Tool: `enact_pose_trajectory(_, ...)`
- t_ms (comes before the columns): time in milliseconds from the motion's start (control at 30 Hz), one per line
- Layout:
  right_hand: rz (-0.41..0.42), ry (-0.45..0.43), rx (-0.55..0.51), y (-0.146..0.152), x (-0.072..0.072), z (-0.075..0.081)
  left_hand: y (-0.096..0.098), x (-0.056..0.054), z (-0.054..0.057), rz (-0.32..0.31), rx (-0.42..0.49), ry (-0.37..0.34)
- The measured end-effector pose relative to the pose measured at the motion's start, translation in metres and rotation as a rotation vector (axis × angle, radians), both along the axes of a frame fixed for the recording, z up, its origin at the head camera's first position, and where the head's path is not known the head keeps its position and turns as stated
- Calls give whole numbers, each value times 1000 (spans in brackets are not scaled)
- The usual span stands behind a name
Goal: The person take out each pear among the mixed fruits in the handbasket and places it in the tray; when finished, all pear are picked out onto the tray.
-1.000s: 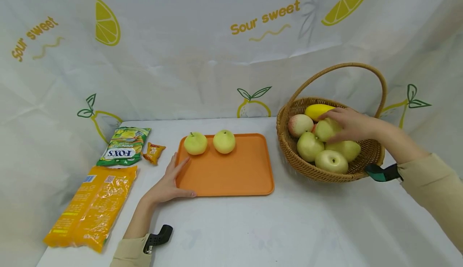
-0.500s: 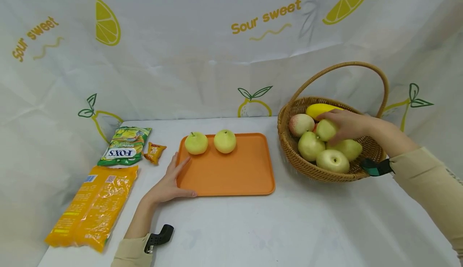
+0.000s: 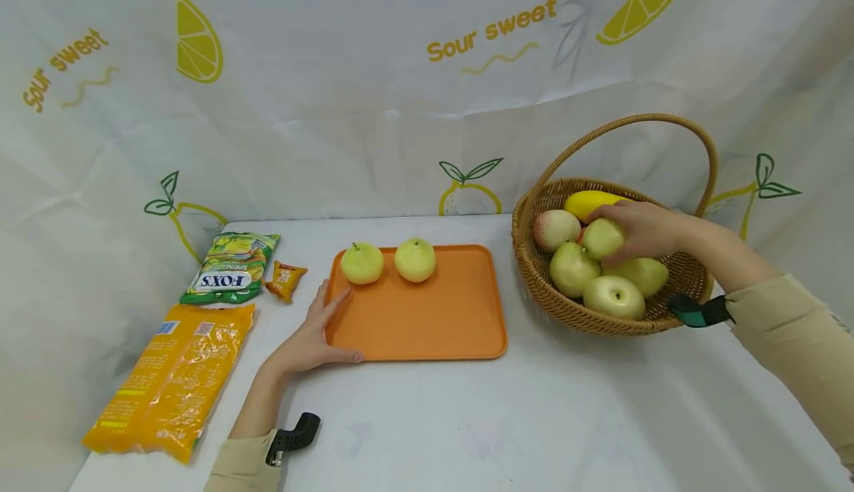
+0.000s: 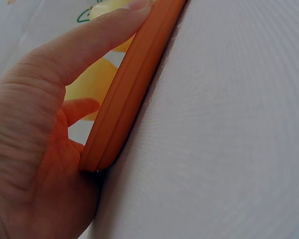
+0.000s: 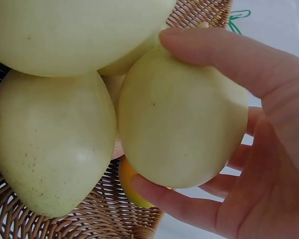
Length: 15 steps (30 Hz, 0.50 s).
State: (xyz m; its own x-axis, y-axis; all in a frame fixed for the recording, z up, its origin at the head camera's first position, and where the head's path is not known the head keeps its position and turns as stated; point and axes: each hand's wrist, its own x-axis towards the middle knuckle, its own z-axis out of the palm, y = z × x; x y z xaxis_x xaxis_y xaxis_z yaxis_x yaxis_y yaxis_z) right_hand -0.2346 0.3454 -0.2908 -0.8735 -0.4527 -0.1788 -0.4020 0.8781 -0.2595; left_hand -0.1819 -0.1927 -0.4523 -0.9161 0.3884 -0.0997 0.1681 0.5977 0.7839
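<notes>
My right hand [image 3: 650, 229] grips a pale green pear [image 3: 603, 238] on top of the fruit in the wicker basket [image 3: 543, 299]. In the right wrist view, the thumb [image 5: 209, 47] lies over the top of this pear and the fingers curve round its far side. At the front left corner of an orange tray [image 3: 427, 325], my left hand [image 3: 303, 347] rests with fingers spread along the left side. Its thumb [image 4: 102, 32] lies straight along the front rim in the left wrist view. Two yellow-green pears [image 3: 415, 260] sit at the tray's back left.
Around the gripped pear lie more pale green fruits [image 3: 614, 298], a pinkish peach [image 3: 556, 230] and a yellow fruit [image 3: 590, 203]. The basket's tall handle [image 3: 657, 118] arches over them. On the left lie a green candy bag [image 3: 230, 268], a small orange packet [image 3: 285, 281] and a large orange bag [image 3: 170, 381].
My right hand has drawn in slightly round the pear in the basket, its forearm shifting a little left. The left hand and the tray stay in place.
</notes>
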Motion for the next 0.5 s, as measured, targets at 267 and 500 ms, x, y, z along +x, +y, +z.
enact_pose_trajectory(267,-45,-10,-46,0,7,6,0,0,1,-3,1,-1)
enact_pose_trajectory(500,-128,-79,-127,-7,19,15,1,1,2,-1,-8,-1)
